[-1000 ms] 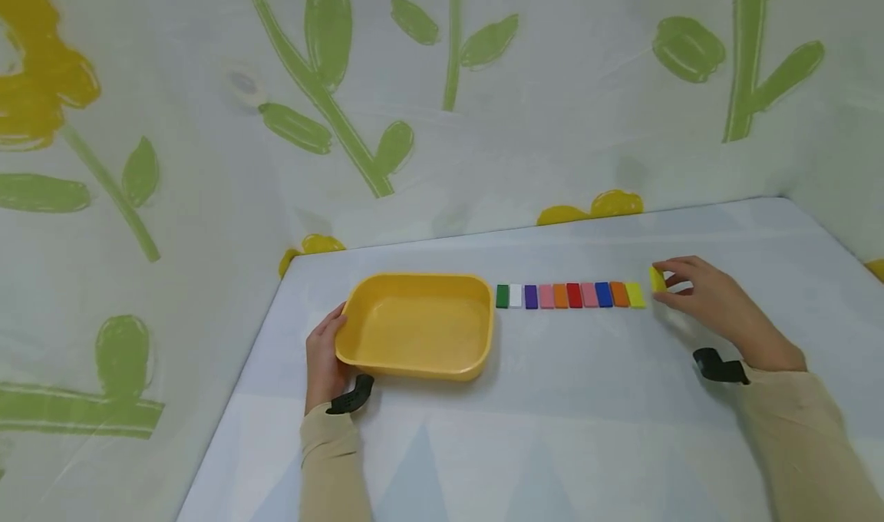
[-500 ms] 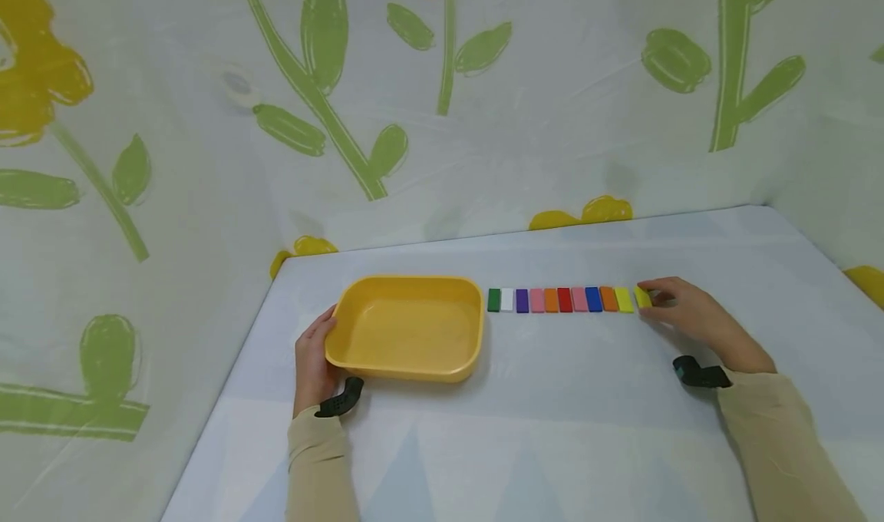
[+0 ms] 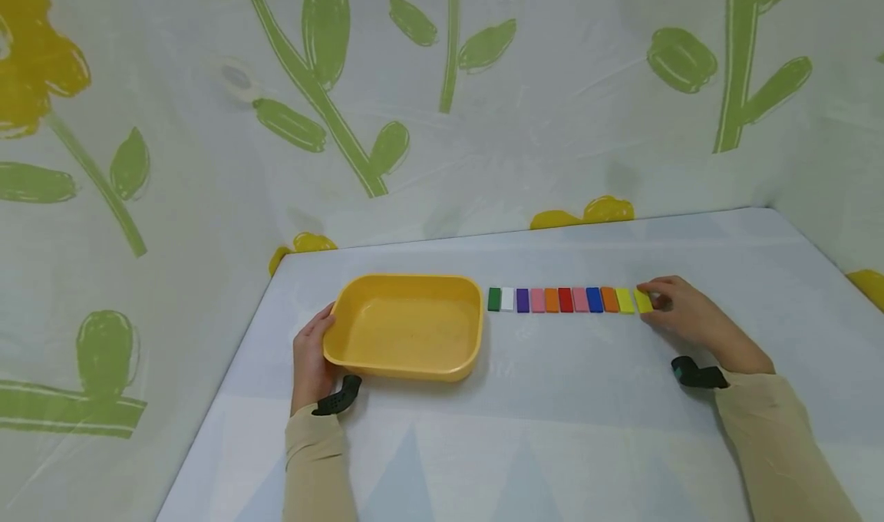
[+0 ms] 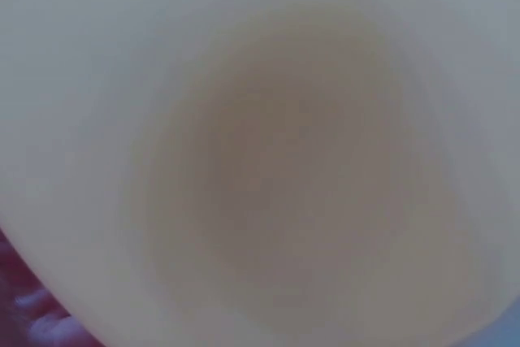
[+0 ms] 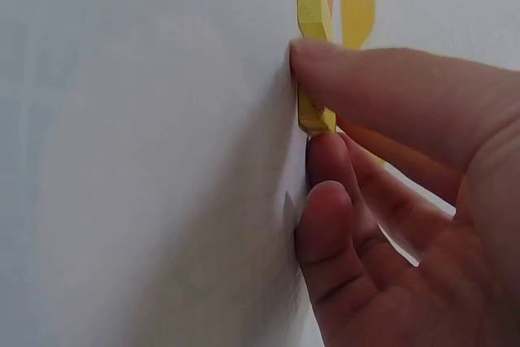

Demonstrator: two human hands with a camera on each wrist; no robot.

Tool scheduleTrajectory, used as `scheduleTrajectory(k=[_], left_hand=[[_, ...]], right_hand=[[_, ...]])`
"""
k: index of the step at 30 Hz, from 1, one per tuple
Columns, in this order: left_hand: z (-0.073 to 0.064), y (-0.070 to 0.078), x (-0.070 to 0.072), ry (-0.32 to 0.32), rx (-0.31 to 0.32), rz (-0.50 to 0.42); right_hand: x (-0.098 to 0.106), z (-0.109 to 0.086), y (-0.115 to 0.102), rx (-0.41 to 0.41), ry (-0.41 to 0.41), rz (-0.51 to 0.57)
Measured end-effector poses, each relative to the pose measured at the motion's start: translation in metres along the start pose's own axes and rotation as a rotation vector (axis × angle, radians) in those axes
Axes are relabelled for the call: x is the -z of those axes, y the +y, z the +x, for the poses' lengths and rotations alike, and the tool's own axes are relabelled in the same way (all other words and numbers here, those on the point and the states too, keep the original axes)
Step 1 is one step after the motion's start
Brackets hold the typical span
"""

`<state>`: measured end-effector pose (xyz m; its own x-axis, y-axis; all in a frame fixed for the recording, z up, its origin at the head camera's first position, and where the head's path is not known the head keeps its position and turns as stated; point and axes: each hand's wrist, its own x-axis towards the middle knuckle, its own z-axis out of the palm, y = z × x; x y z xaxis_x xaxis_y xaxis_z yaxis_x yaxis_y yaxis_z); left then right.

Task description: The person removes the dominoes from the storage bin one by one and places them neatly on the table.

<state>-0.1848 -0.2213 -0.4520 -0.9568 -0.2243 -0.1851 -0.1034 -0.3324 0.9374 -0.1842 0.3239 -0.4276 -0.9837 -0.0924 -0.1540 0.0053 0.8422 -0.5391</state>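
Note:
A flat yellow block (image 3: 643, 301) lies at the right end of a row of coloured blocks. My right hand (image 3: 680, 315) pinches it between thumb and fingers, low at the table. In the right wrist view the thumb presses one edge of the yellow block (image 5: 313, 111), while the other fingers curl below it. My left hand (image 3: 311, 357) grips the left side of a yellow plastic tub (image 3: 404, 330), which has nothing in it. A blurred, pale tub surface (image 4: 284, 160) fills the left wrist view, with fingertips (image 4: 61, 327) at its lower left corner.
The row runs from a green block (image 3: 494, 299) beside the tub to another yellow block (image 3: 625, 301), with white, purple, pink, orange, red and blue ones between. A flower-printed cloth wall (image 3: 552, 123) rises behind the white table (image 3: 552, 414).
My right hand has moved left and down, bringing the yellow block from a tilted position to the table at the row's end. My left hand stays on the tub.

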Motion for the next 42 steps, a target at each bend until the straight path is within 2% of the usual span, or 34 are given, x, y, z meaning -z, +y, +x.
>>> scheduleTrajectory(k=[8,17,24,32,38,42], left_hand=[[-0.001,0.003,0.005,-0.009,-0.002,-0.001],[-0.004,0.007,0.011,-0.001,0.019,-0.055],[0.0,0.015,0.011,-0.002,-0.022,-0.084],[0.001,0.009,0.011,0.004,-0.009,-0.144],[0.0,0.006,0.013,0.017,-0.012,-0.073],[0.0,0.006,0.016,0.012,-0.038,-0.014]], right_hand=[[-0.002,0.0,-0.001,-0.009,0.0,0.023],[-0.002,0.005,-0.003,0.014,-0.005,0.029],[0.005,0.01,-0.004,0.011,-0.005,0.03],[0.009,0.009,0.001,0.004,-0.021,0.027],[0.006,0.007,0.005,0.012,-0.052,0.032],[0.005,0.004,0.007,0.011,-0.059,0.048]])
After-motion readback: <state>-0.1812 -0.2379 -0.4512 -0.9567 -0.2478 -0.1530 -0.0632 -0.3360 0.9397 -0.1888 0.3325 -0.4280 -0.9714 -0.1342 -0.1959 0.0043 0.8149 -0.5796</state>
